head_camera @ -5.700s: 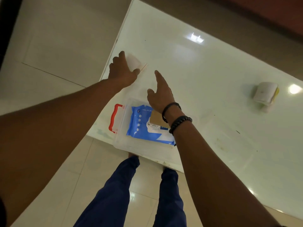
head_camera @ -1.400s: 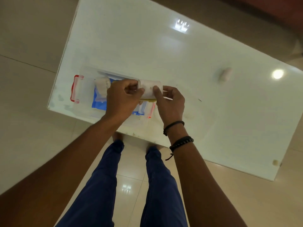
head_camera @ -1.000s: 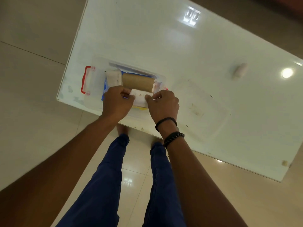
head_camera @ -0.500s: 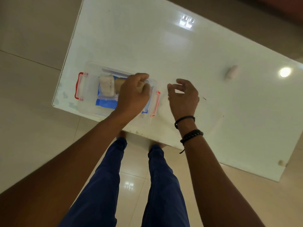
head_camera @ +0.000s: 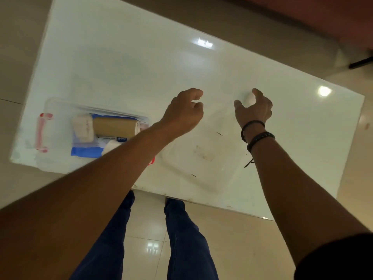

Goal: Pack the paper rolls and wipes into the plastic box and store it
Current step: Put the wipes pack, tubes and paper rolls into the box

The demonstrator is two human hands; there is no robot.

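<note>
**Out at two o'clock, both hands leave the box for the last roll**

Over the middle of the tabletop (head_camera: 125, 63), the two hands now reach away from the plastic box (head_camera: 60, 158), which half a second ago still had the left hand inside it pressing on the brown roll. The left hand (head_camera: 184, 113) hangs empty, fingers loosely curled. The right hand (head_camera: 253, 110) is cupped open around the small white roll (head_camera: 249, 98) at about two o'clock from the box; thumb and fingers flank it, but whether they touch it I cannot tell (the roll is mostly hidden and blurred).

The box sits at the tabletop's nine o'clock corner, uncovered, with the blue wipes pack (head_camera: 84, 152) at the bottom, the brown roll (head_camera: 114, 127) and a white roll (head_camera: 82, 127) lying on top, and another pale roll partly behind the left forearm. The clear lid (head_camera: 201, 158) lies flat just to the box's three o'clock side.

By my reading, packing is nearly finished: this looks like the last loose item, leaving lidding, latching the red clips (head_camera: 42, 132) and storing.
</note>
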